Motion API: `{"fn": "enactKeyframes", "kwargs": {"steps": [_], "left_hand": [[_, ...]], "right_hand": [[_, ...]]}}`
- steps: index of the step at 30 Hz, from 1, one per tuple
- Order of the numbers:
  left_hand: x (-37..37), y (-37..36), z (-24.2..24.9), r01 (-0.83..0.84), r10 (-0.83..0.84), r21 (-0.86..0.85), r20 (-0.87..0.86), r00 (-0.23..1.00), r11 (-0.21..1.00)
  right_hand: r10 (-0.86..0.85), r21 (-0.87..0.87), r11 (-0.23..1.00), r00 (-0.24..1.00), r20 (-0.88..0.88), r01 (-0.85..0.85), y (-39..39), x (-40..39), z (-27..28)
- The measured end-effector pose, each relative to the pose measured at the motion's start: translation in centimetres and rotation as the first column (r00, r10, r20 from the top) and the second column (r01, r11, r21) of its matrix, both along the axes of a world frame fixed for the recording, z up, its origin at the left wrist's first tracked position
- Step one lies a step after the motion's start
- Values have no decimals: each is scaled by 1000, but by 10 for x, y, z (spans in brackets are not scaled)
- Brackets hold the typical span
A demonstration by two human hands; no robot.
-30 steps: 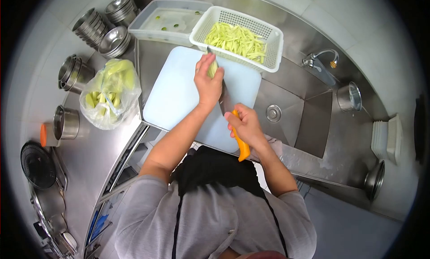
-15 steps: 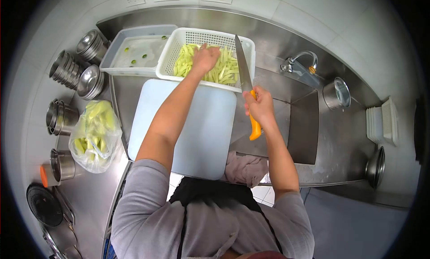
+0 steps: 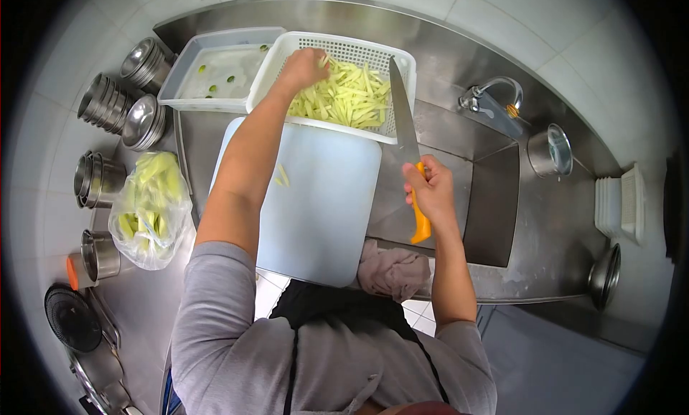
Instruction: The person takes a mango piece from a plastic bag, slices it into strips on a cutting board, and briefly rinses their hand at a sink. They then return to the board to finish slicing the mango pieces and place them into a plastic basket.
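Observation:
Pale green strips (image 3: 348, 92) lie heaped in a white perforated basket (image 3: 406, 60) behind the light blue cutting board (image 3: 316, 214). Over the left part of the basket is my left hand (image 3: 304, 69), beside the strips; its fingers are blurred, and whether they hold anything is unclear. My right hand (image 3: 430, 187) grips the orange handle of a large knife (image 3: 403, 117) over the sink's left part, blade pointing up and away. A few strips (image 3: 283, 176) rest on the board near my left forearm.
A shallow tray (image 3: 215, 103) adjoins the basket. Along the left stand metal bowls (image 3: 143, 121), pots (image 3: 100, 253) and a plastic bag of green pieces (image 3: 152, 207). The sink (image 3: 491, 207), faucet (image 3: 495, 92) and a metal pot (image 3: 550, 151) are right; a cloth (image 3: 393, 270) lies in front.
My left hand has moved left and away from the middle of the heap. My right hand and the knife shifted slightly right and nearer. A few strips now show on the board.

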State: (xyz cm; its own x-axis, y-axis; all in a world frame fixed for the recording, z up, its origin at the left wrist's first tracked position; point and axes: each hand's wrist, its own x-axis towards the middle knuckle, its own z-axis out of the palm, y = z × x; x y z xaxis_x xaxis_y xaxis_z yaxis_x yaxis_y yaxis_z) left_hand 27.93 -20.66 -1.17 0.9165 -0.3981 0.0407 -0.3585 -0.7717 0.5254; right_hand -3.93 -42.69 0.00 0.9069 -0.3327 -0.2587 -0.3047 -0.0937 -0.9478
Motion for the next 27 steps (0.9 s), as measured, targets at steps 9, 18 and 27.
{"fn": "enactKeyframes", "kwargs": {"steps": [9, 18, 27], "left_hand": [[1, 13, -14, 183, -168, -288, 75, 983, 940], [-125, 87, 0, -308, 208, -732, -228, 951, 608], [-257, 136, -60, -385, 386, -56, 6, 923, 921]], "right_hand": [[14, 21, 1000, 1000, 2, -14, 9, -5, 8], [227, 286, 937, 972, -61, -201, 21, -78, 4], [493, 439, 819, 845, -210, -369, 49, -108, -47]]}}
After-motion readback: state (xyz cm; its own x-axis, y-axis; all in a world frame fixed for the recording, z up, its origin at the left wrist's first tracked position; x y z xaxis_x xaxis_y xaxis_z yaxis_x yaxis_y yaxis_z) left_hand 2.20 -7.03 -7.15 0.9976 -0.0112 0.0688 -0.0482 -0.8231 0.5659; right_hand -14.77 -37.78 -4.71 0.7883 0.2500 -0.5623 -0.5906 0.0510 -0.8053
